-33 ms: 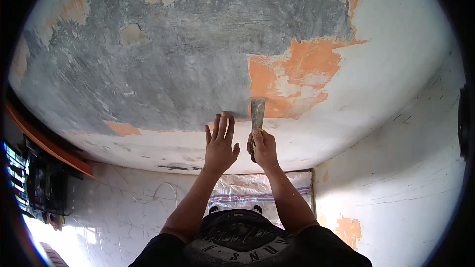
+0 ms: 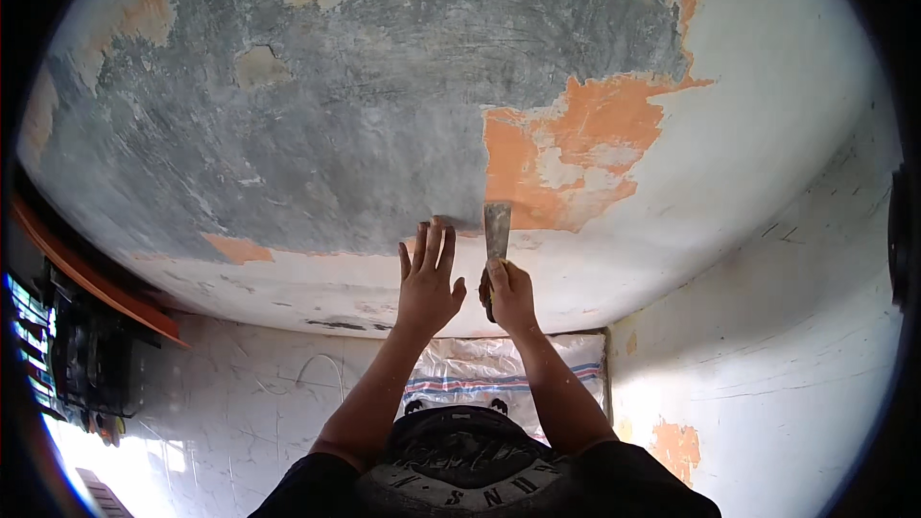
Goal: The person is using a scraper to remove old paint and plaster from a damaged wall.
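My right hand (image 2: 508,295) is wrapped round the dark and yellow handle of a scraper (image 2: 497,228). Its flat, stained metal blade points up the wall, with its tip over the lower left part of an orange patch (image 2: 508,173). To the left, my left hand (image 2: 428,278) is open, fingers spread and fingertips against the lower edge of a large grey bare area (image 2: 365,134). Whitish paint (image 2: 729,153) surrounds the patches, with ragged edges between the colours.
A reddish-brown ledge (image 2: 96,273) curves along the left side, with dark objects (image 2: 91,345) below it near a bright window. Striped plastic sheeting (image 2: 460,374) hangs behind my arms. The right-hand wall (image 2: 767,364) has a smaller peeled orange spot (image 2: 676,446).
My right hand and the scraper have slid slightly down toward me, so the blade tip sits lower on the orange patch. My left hand has stayed almost in place.
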Demonstrator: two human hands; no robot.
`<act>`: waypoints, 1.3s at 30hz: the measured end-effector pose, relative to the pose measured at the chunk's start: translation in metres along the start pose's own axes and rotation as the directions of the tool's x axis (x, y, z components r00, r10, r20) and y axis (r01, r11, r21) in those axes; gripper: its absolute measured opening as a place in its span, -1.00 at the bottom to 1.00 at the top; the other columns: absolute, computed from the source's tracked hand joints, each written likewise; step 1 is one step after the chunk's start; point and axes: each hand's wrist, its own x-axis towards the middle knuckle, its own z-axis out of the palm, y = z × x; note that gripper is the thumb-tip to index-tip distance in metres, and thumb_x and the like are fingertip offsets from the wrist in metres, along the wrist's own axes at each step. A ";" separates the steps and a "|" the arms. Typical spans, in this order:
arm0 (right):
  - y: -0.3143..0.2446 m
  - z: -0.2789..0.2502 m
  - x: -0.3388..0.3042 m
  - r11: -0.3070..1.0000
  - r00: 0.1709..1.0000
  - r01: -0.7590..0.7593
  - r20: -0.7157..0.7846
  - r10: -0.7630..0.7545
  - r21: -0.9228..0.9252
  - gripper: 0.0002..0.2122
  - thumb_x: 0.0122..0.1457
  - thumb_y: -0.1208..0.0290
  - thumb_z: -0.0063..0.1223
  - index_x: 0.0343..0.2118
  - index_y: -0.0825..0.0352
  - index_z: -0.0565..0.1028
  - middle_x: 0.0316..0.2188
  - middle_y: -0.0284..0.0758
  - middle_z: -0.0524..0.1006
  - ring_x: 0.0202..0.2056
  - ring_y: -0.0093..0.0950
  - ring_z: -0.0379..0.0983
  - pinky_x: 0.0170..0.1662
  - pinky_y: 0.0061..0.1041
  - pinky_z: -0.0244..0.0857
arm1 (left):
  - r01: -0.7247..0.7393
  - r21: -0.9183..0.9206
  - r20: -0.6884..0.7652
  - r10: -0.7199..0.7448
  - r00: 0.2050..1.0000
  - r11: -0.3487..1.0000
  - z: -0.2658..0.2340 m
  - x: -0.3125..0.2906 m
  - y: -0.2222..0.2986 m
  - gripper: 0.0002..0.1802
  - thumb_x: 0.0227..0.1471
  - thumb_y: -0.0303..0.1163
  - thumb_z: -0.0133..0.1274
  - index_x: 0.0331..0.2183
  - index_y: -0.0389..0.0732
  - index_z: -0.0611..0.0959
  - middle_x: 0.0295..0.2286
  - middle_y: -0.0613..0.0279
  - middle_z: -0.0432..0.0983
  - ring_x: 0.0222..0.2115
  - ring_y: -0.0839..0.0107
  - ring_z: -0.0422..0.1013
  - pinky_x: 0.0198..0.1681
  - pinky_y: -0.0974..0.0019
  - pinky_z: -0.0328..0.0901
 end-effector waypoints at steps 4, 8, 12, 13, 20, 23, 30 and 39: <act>0.047 -0.008 -0.022 0.989 0.994 -0.112 -0.028 0.110 -0.095 -0.61 0.38 0.15 -0.18 -0.53 0.30 0.38 -0.74 -0.44 0.35 -0.71 -0.64 0.28 -0.62 -0.60 0.16 | -0.015 -0.012 -0.017 0.015 1.000 1.000 0.005 -0.001 0.001 -0.08 -0.05 -0.27 0.12 0.28 -0.26 0.12 0.32 -0.06 -0.17 0.34 -0.05 -0.21 0.30 -0.27 -0.20; 0.020 0.002 -0.013 0.989 0.989 -0.149 -0.013 0.149 0.000 -0.62 0.38 0.16 -0.19 -0.54 0.30 0.37 -0.74 -0.45 0.33 -0.71 -0.65 0.26 -0.61 -0.60 0.16 | -0.023 -0.006 -0.015 0.023 1.000 1.000 0.006 -0.001 -0.001 -0.08 -0.05 -0.27 0.12 0.29 -0.26 0.12 0.32 -0.07 -0.18 0.34 -0.06 -0.21 0.31 -0.27 -0.20; -0.009 0.006 -0.001 0.999 1.000 -0.002 0.004 0.002 -0.045 -0.63 0.38 0.18 -0.18 -0.54 0.30 0.36 -0.74 -0.46 0.33 -0.71 -0.65 0.26 -0.61 -0.59 0.16 | 0.000 -0.008 -0.011 0.000 1.000 1.000 0.004 -0.002 0.002 -0.08 -0.04 -0.27 0.12 0.29 -0.26 0.12 0.32 -0.07 -0.20 0.34 -0.08 -0.23 0.31 -0.26 -0.20; -0.010 0.006 0.001 0.997 0.999 0.032 0.008 -0.032 -0.065 -0.63 0.38 0.18 -0.18 -0.53 0.30 0.36 -0.73 -0.46 0.33 -0.71 -0.65 0.26 -0.61 -0.59 0.16 | 0.007 -0.008 -0.014 -0.007 1.000 1.000 0.004 -0.001 0.002 -0.08 -0.04 -0.27 0.12 0.29 -0.26 0.12 0.32 -0.07 -0.21 0.34 -0.08 -0.23 0.31 -0.26 -0.20; 0.052 -0.004 -0.026 0.991 0.991 -0.133 -0.029 0.134 0.015 -0.62 0.35 0.17 -0.12 -0.52 0.35 0.41 -0.74 -0.43 0.34 -0.72 -0.66 0.25 -0.64 -0.57 0.13 | -0.005 -0.003 -0.016 0.004 1.000 1.000 0.004 -0.001 0.003 -0.09 -0.05 -0.27 0.13 0.28 -0.26 0.14 0.33 -0.04 -0.20 0.34 -0.05 -0.22 0.31 -0.26 -0.18; 0.046 0.002 -0.029 0.984 0.983 -0.180 -0.029 0.180 0.005 -0.62 0.36 0.17 -0.14 -0.53 0.34 0.40 -0.75 -0.44 0.33 -0.73 -0.65 0.27 -0.64 -0.57 0.15 | -0.010 0.000 -0.030 0.010 1.000 1.000 0.004 -0.001 0.001 -0.09 -0.06 -0.27 0.14 0.28 -0.25 0.15 0.33 -0.03 -0.19 0.34 -0.04 -0.21 0.30 -0.25 -0.18; 0.047 -0.004 -0.022 0.987 0.989 -0.135 -0.073 0.129 -0.086 -0.60 0.35 0.16 -0.13 -0.56 0.36 0.39 -0.76 -0.43 0.32 -0.73 -0.63 0.28 -0.62 -0.55 0.17 | -0.009 0.002 -0.022 0.009 1.000 1.000 0.009 0.000 0.001 -0.09 -0.06 -0.25 0.13 0.28 -0.23 0.15 0.33 -0.06 -0.20 0.34 -0.06 -0.22 0.31 -0.26 -0.20; -0.012 -0.004 0.016 0.993 0.995 0.100 0.014 -0.099 -0.057 -0.64 0.34 0.16 -0.09 -0.51 0.34 0.40 -0.69 -0.45 0.40 -0.67 -0.68 0.26 -0.58 -0.58 0.17 | 0.022 -0.135 -0.094 -0.035 0.995 0.991 0.010 -0.005 0.004 -0.21 0.05 -0.34 0.05 0.27 -0.25 0.18 0.33 -0.04 -0.21 0.34 -0.08 -0.24 0.31 -0.24 -0.22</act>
